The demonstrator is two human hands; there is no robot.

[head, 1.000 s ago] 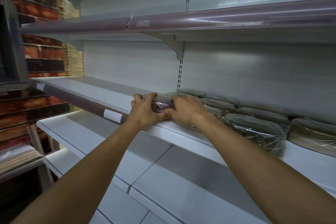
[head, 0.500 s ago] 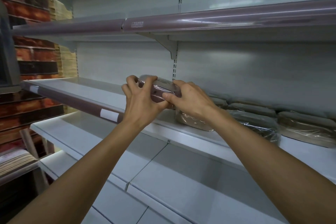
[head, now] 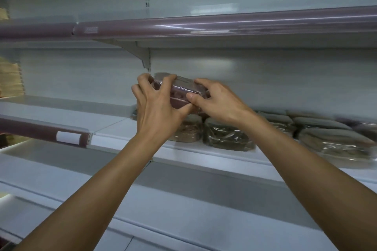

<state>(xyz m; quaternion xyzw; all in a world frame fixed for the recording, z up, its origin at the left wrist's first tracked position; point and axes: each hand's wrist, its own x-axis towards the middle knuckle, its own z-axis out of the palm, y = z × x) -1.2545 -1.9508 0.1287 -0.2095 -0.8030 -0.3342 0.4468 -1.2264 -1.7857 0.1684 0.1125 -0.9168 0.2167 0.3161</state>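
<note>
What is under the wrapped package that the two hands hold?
Under the wrapped package lie a brownish pack and a darker pack on the shelf. The left hand and right hand cover their tops, so contact cannot be seen.

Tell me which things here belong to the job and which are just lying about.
In the job: pack gripped by left hand and right hand; likely the packs beneath it and their shelf.
Lying about: top shelf, label, lower shelf.
</note>
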